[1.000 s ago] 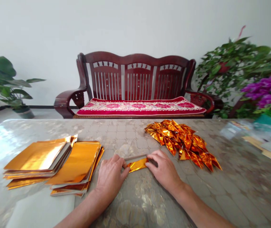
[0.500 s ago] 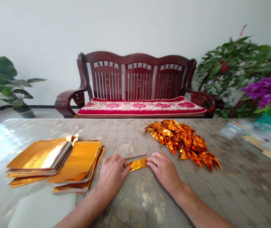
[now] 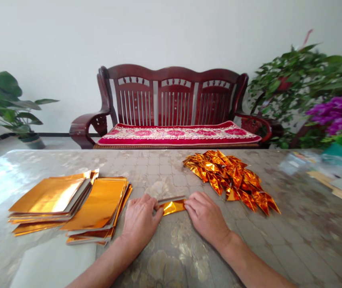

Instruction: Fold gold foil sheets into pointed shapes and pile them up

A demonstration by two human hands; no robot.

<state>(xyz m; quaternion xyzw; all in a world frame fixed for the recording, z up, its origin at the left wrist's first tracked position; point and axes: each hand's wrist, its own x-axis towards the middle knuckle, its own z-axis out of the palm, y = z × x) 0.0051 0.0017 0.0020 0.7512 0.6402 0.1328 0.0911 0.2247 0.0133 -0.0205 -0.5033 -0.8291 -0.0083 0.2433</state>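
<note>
A narrow folded strip of gold foil paper (image 3: 173, 207) lies on the table (image 3: 293, 224) between my hands. My left hand (image 3: 141, 224) presses its left end with fingers curled over it. My right hand (image 3: 207, 218) holds down its right end, fingers bent onto the strip. Two stacks of flat gold foil sheets (image 3: 69, 204) lie to the left of my left hand. A heap of folded gold foil pieces (image 3: 229, 176) sits just behind and to the right of my right hand.
A dark wooden bench (image 3: 173, 108) with a red cushion stands beyond the table. Potted plants stand at the far left (image 3: 9, 108) and right (image 3: 317, 92). Plastic bags and flat packets (image 3: 329, 172) lie at the table's right edge.
Both hands shifted slightly along the strip and my right fingers drew in a little; the strip stays flat on the table.
</note>
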